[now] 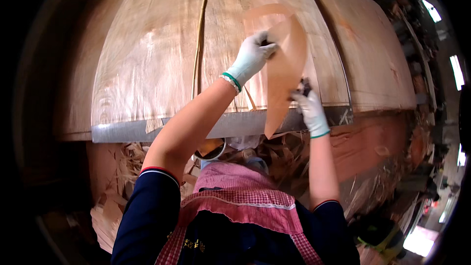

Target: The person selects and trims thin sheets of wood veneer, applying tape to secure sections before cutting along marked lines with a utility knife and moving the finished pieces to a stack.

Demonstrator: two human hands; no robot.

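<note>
My left hand [250, 59], in a pale glove with green cuff, pinches a thin, curling orange-brown veneer piece [282, 68] above a wide, pale wood sheet [137, 64]. The piece hangs down to a point past the metal strip [122, 132] along the sheet's near edge. My right hand [309, 108], gloved too, is closed on a small dark object [305, 87] beside the veneer's right edge; what it is I cannot make out. A narrow slit with a yellowish strip [200, 29] runs through the sheet left of my hands.
A round container [195, 157] sits under the near edge, among piled veneer scraps [132, 157]. Reddish sheets [363, 137] lie low at the right. More wood sheets [373, 54] flank the work surface. A cluttered workshop with bright openings shows at the far right.
</note>
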